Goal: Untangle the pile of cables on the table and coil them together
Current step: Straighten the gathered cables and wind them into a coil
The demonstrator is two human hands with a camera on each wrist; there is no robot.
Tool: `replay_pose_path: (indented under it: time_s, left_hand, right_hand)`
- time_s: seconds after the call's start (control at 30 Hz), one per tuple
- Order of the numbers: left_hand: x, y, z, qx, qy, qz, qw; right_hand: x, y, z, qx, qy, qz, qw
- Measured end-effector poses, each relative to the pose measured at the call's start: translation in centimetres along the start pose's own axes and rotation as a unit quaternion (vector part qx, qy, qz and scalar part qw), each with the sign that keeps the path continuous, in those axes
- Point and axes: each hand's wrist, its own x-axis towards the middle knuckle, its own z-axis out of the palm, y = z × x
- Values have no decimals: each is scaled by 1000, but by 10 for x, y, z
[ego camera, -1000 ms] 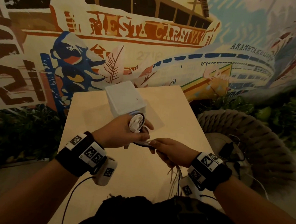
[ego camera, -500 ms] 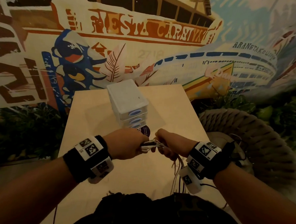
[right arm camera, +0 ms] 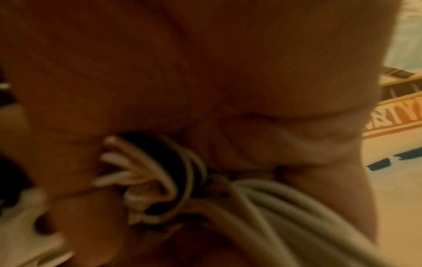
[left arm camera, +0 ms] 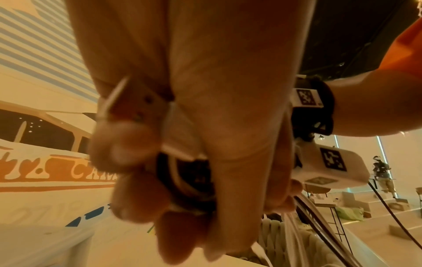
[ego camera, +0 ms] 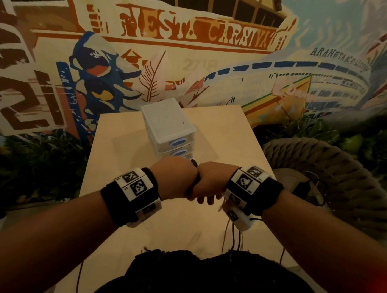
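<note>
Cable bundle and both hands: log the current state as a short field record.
left hand: fist closed round the cable bundle, pressed against the right hand
right hand: grips the same bundle; loose cable ends hang below its wrist
bundle makeup: white and black cables looped together; count cannot be told
plug: a white plug body sits under the left fingers
table: light wood, hands held above it
other item: white drawer box behind the hands

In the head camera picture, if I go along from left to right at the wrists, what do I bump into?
Left wristband → left hand → right hand → right wristband → woven rope chair. Both hands are pressed together, gripping the cables.
</note>
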Motion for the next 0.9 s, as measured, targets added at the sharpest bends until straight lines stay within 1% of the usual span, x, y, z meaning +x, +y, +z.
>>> replay_pose_path:
  time_s: [0.03,0.07,0.1,0.13,0.17,0.2,0.23,0.27,0.3,0.33,0.4,0.43,0.57,0.67,0.73,0.77,0.8,0.83,0.9]
  left_hand:
    - [1,-1,1,8,-9,-10,1000]
    - [2,1,1,16,-19,-24,999]
    - [3,1,2,21,-25,-39,999]
    - [3,4,2,26,-30,-62,997]
    - [3,6,2,30,-31,-83,996]
    - [2,7,2,33,-24,-94,995]
    - [2,6,2,30,-8,-85,996]
    - [1,4,2,26,10,-67,997]
    - [-1,2,3,17,34,-49,998]
    - [-3,-2,4,2,57,-36,998]
    - [-6,-7,5,-24,96,-12,995]
    - [-7,-8,6,-22,97,-4,995]
    - [-6,-5,2,25,36,3,999]
    - [-5,0,-1,72,1,-3,997]
    - [-5,3,0,63,-11,-10,998]
    - [-6,4,2,46,-6,-10,999]
    - [-7,2,4,23,14,-6,1000]
    - [-8,-1,7,-7,49,0,999]
    - [-10,-14,13,-92,132,7,987]
  right_hand:
    - [7,10,13,-50,-42,-25,998]
    - [27,4,21,-29,-62,10,998]
    - [44,-1,24,-22,-40,52,998]
    - [54,3,24,-17,-22,73,997]
    - [51,13,21,-31,-11,63,997]
    - [42,25,24,-126,14,-8,992]
    - [30,16,19,-112,90,-37,989]
    - [21,13,5,-16,98,-68,993]
    - [6,19,1,-11,60,-136,989]
    - [-3,23,-1,12,32,-150,988]
    - [3,28,-3,39,14,-137,990]
    - [6,31,-2,41,11,-134,990]
    - [9,29,7,-1,14,-146,989]
    - [13,23,18,-54,9,-152,987]
    - [16,21,18,-42,5,-146,988]
    - [16,23,16,-24,-4,-136,990]
    - [14,25,13,0,-14,-126,992]
    - [13,30,11,31,-20,-126,991]
    - [12,43,3,125,-25,-158,979]
